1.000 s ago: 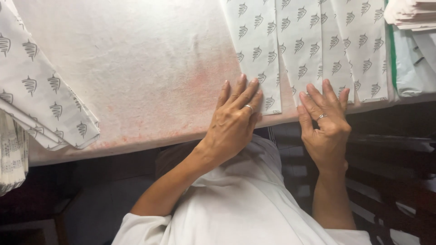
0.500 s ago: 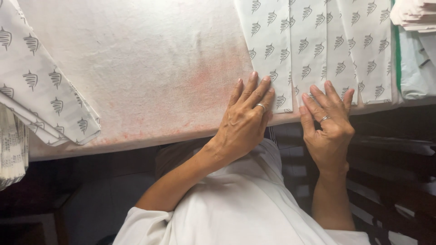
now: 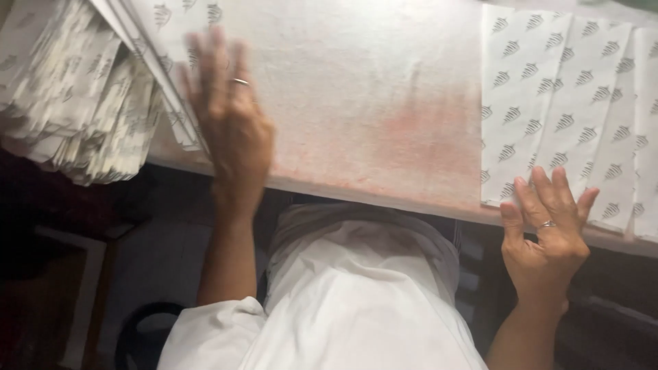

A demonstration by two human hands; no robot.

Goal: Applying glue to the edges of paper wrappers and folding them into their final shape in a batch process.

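Observation:
My left hand (image 3: 229, 120) is blurred with motion, fingers spread, reaching onto the edge of a stack of white patterned paper sheets (image 3: 75, 103) at the table's left end. It lies on the nearest sheets; a grip is not visible. My right hand (image 3: 548, 219) rests flat, fingers apart, on the lower edge of a row of overlapping patterned paper sheets (image 3: 555, 109) at the right. Both hands wear a ring. Between them lies the white table surface (image 3: 356, 96) with a reddish stain.
The table's front edge (image 3: 384, 195) runs across the view, just above my white-clothed lap (image 3: 356, 294). Dark floor and furniture lie below on both sides. The left paper stack overhangs the table edge.
My left hand has swung from beside the right hand far over to the left paper stack. The view has shifted left too. My right hand stays on the right-hand sheets.

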